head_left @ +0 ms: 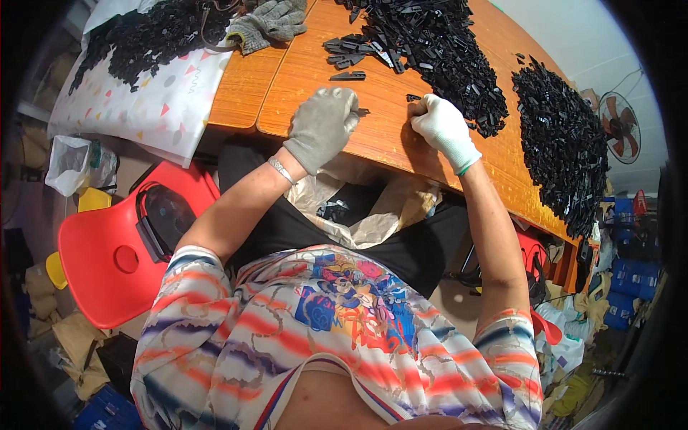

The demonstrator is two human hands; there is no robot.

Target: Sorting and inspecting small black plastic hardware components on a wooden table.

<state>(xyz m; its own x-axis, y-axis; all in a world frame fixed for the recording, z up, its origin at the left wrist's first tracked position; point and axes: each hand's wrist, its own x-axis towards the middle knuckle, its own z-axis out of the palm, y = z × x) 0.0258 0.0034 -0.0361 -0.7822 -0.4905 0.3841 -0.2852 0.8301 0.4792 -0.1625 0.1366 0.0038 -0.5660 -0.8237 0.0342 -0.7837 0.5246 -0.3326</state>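
My left hand (324, 125), in a grey glove, is closed above the front part of the wooden table (387, 132). The dark tip of a small black plastic piece (363, 112) pokes out on its right side. My right hand (443, 127), in a white glove, is closed with its fingers pinched together. Another small black plastic piece (413, 97) shows at those fingertips, mostly hidden by the glove. Beyond the hands, long black clip-like pieces (347, 75) lie loose, beside a large heap of black plastic pieces (448, 61).
A second black heap (562, 143) covers the table's right side; a third (150, 39) lies on a patterned white sheet (168, 111). Grey gloves (269, 25) rest at the back. An open pale bag (344, 233) holding dark pieces sits at my lap. A red chair (100, 251) stands left.
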